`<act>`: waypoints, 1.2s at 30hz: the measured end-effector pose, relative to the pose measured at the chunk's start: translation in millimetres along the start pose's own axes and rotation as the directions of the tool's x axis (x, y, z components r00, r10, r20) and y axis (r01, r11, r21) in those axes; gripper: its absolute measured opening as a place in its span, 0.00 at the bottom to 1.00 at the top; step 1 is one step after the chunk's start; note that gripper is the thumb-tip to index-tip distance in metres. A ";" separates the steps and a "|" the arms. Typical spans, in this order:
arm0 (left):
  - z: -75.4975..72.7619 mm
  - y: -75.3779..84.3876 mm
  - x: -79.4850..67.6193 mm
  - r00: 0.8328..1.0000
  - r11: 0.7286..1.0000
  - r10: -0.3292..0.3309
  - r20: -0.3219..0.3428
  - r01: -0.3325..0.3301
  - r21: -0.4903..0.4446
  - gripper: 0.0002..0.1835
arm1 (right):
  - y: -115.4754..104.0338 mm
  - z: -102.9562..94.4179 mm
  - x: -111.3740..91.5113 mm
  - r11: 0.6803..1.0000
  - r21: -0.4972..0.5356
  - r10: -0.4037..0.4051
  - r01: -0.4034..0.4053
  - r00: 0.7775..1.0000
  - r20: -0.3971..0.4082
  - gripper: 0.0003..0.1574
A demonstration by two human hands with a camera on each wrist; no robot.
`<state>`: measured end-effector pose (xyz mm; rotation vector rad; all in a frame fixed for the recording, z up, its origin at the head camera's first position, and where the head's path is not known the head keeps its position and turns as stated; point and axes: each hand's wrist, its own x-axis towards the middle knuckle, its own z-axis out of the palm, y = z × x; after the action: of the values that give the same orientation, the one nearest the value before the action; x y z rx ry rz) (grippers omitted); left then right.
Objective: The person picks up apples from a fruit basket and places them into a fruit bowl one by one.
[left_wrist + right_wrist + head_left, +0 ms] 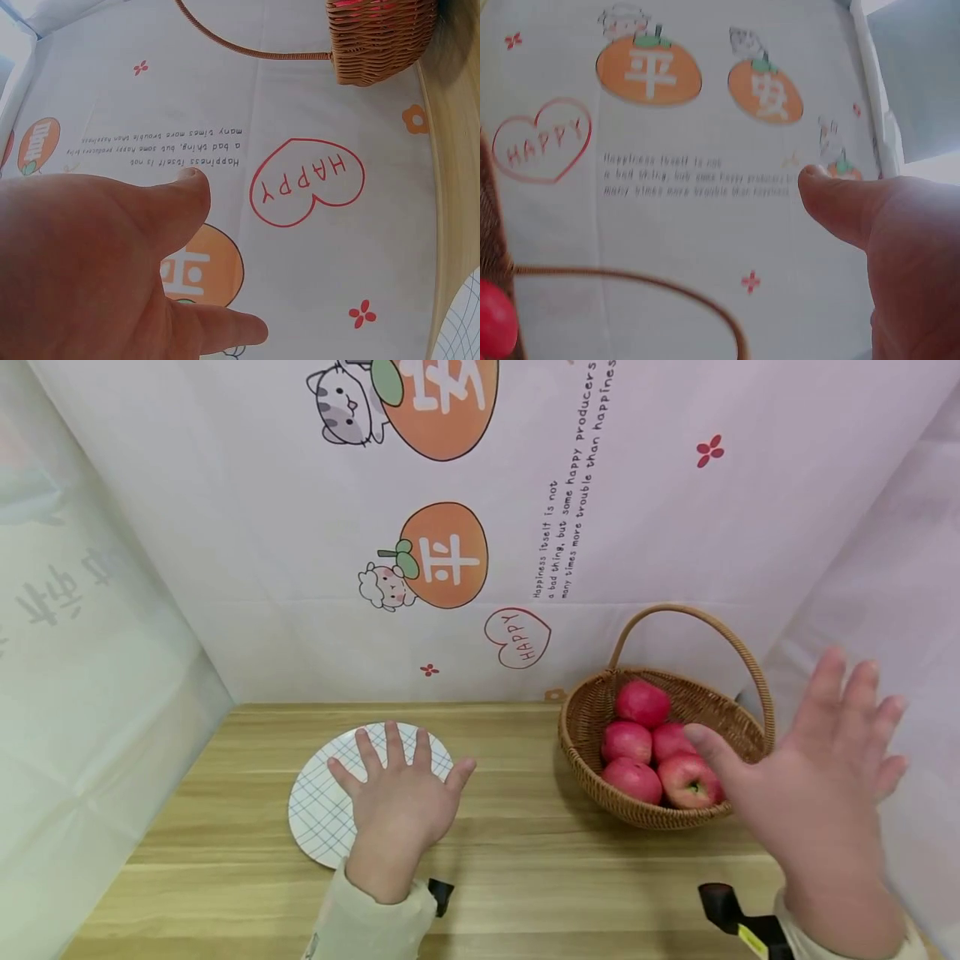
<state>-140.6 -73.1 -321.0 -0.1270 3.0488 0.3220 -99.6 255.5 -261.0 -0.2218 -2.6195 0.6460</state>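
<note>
Five apples (663, 743) in a basket (708, 703), right of frame, likely firm, slick, bruisable, best cupped round the sides; my left hand (405, 810) and right hand (821, 789), fingers spread, hold nothing.

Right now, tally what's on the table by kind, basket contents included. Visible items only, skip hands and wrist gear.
Apples: 5, all inside the basket
Wicker basket: 1
Round plate: 1, white with blue grid lines
Total: 7 visible; any apples hidden underneath can't be counted.
</note>
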 end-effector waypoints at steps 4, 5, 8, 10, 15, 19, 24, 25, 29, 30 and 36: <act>-0.6 -1.6 -0.3 1.000 1.000 -0.002 -0.010 0.002 -0.001 0.48 | 30.8 1.5 9.8 0.998 0.067 0.013 -0.018 0.998 0.060 0.78; -0.6 -2.0 -0.3 1.000 1.000 -0.004 -0.012 0.004 -0.001 0.48 | 37.4 3.5 11.7 0.995 0.100 0.007 -0.015 0.997 0.075 0.77; -0.7 -2.2 -0.3 1.000 1.000 -0.006 -0.018 0.005 -0.003 0.48 | 56.2 12.7 17.5 0.984 0.178 -0.037 0.015 0.992 0.121 0.73; -0.7 -2.0 -0.3 1.000 1.000 -0.006 -0.016 0.006 -0.005 0.48 | 66.8 19.9 20.8 0.972 0.232 -0.076 0.039 0.986 0.151 0.71; -1.2 -2.0 -1.3 1.000 1.000 -0.010 -0.010 0.010 -0.007 0.48 | 90.4 35.9 24.5 0.959 0.275 -0.127 0.066 0.969 0.210 0.70; -1.4 -2.3 -2.0 1.000 1.000 -0.014 -0.020 0.014 -0.006 0.48 | 104.1 44.9 26.7 0.958 0.280 -0.138 0.063 0.956 0.259 0.69; -1.3 -1.6 -1.9 1.000 1.000 -0.013 -0.024 0.013 -0.011 0.47 | 116.8 56.0 31.3 0.937 0.342 -0.184 0.077 0.939 0.292 0.67; -1.0 -1.5 -1.8 1.000 1.000 -0.014 -0.024 0.013 -0.012 0.47 | 119.0 58.2 32.1 0.930 0.359 -0.198 0.083 0.934 0.296 0.67; 0.1 -2.5 -1.7 0.999 1.000 -0.023 -0.027 0.022 -0.013 0.48 | 125.5 66.5 34.8 0.909 0.410 -0.224 0.072 0.916 0.334 0.66; 0.4 -3.0 -1.6 0.999 1.000 -0.024 -0.029 0.024 -0.013 0.47 | 126.4 68.2 35.3 0.907 0.417 -0.222 0.062 0.911 0.347 0.66; 1.5 -4.5 0.5 0.999 1.000 -0.021 -0.030 0.020 -0.024 0.47 | 130.2 72.6 35.5 0.924 0.381 -0.179 0.005 0.889 0.422 0.66</act>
<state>-140.6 -77.2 -323.4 -0.1659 3.0718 0.3585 -157.0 349.3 -367.7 0.1984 -2.8358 1.2714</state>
